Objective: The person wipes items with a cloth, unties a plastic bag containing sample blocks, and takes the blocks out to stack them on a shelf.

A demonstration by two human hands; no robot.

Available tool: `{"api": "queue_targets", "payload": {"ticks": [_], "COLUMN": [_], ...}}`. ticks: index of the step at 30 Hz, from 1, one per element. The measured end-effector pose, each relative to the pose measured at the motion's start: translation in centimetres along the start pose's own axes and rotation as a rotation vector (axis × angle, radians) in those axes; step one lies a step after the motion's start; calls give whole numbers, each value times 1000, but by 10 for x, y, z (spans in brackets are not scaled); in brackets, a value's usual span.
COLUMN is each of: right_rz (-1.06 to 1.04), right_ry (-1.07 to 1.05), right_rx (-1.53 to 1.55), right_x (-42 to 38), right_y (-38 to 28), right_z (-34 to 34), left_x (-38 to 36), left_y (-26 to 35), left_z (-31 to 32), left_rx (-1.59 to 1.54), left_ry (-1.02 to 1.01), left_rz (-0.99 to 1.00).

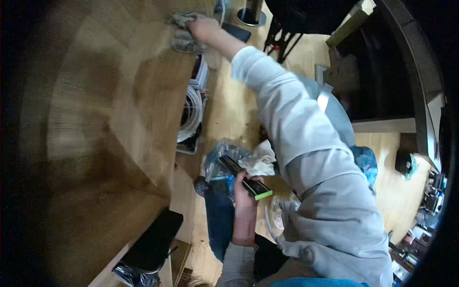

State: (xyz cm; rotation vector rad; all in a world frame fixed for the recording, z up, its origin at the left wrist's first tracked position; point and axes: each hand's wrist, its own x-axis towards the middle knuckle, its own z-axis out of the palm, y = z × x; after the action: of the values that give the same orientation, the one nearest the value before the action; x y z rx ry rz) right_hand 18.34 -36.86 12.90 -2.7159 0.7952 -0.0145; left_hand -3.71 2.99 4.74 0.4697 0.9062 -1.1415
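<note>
My right hand (205, 29) is stretched far forward at the top, its fingers closed on a crumpled greyish cloth (187, 40) that lies against the wooden panel (153, 86). Nearer my body, my left hand (245, 189) grips a long, flat black bar with a bright green end (258, 187). What kind of tool this bar is, I cannot make out. Beside it sits a clear plastic bag (215, 165) with blue things inside. A crumpled white cloth (262, 160) is next to the bag.
A bin with coiled white cable (192, 115) stands along the panel. Black chair legs (282, 45) and a round metal base (251, 17) are at the top. A dark cabinet (377, 71) is on the right. A black box-like thing (153, 239) sits at lower left.
</note>
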Motion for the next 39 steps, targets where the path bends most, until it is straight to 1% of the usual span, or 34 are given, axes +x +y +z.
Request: {"api": "queue_targets", "payload": {"ticks": [1,2,3,4,5,6,7,8,9,10,11,12,14,16,17,18,19,20,21,22,23,24,25,26,27,28,29,31,33,35,36,37,38,39], "right_rz": [-16,14,75,-37,181,277,189,193,134,180,216,184,402,445,478,20,301,264,146,42,15,111,205,186,283,382,373,425,355,376,325,259,269,310], "right_ry": [336,191,183,355,276,244,113,-194,-456,-403,-362,-361,-275,-345,-445,-511,-629,-915,-790,-645,-628,-468,-302,-288,-163,-34,-21,122,276,207,185,170,157,141], "right_rx": [-176,-271,-285,-154,-30,60,91,-129,-308,-90,141,148,802,972,1037,1036,1310,1531,1200,876,859,937,1013,1004,1103,1203,1199,1681,1715,1609,1666,1724,1717,1867], "right_x": [-34,-71,-106,-140,-190,-230,-268,-295,-340,-365,-381,-391,-409,-437,-448,-473,-488,-496,-515,-535,-555,-563,-562,-559,-557,-556,-553,-549,-551,-556,-556,-559,-570,-576], "right_y": [31,69,107,156,168,193,235,247,257,224,203,183,137,54,21,-9,-57,-57,-84,-107,-112,-103,-88,-74,-57,-53,-50,-40,-55,-61,-56,-54,-56,-61], "right_z": [-14,-24,-21,-10,-14,-3,19,33,41,24,15,15,19,9,15,1,-3,72,70,68,95,131,154,156,157,144,132,101,61,31,29,30,31,29], "left_x": [-6,-2,-4,-3,-6,-4,-2,-5,-11,-15,-19,-23,-41,-68,-72,-81,-91,-105,-118,-129,-138,-142,-136,-132,-126,-134,-142,-157,-162,-170,-183,-191,-199,-207], "left_y": [-1,-11,-13,-12,-10,-12,-16,-18,-13,-10,-17,-20,-26,-29,-32,-42,-51,-58,-63,-69,-70,-70,-65,-62,-62,-67,-74,-88,-91,-94,-99,-106,-109,-111], "left_z": [25,22,20,18,16,20,21,20,13,7,5,0,-26,-48,-65,-71,-81,-85,-89,-91,-104,-110,-120,-125,-130,-127,-127,-138,-144,-148,-147,-150,-149,-145], "left_rx": [1,-62,-107,-110,-98,-88,-89,-95,-98,-103,-58,-12,-10,19,103,183,295,410,411,525,633,629,484,343,203,210,292,444,435,453,480,457,502,554], "left_ry": [-28,-45,-59,-50,-46,-63,-77,-76,-78,-64,-113,-192,-189,-161,-175,-175,-171,-162,-183,-66,45,25,-96,-214,-329,-348,-336,-290,-322,-413,-474,-462,-477,-497], "left_rz": [-7,-79,-115,-118,-133,-148,-136,-135,-133,-101,-67,-49,-58,-95,-84,-62,-21,19,58,107,147,166,32,-107,-252,-248,-159,11,-36,-64,-55,-64,-29,11]}}
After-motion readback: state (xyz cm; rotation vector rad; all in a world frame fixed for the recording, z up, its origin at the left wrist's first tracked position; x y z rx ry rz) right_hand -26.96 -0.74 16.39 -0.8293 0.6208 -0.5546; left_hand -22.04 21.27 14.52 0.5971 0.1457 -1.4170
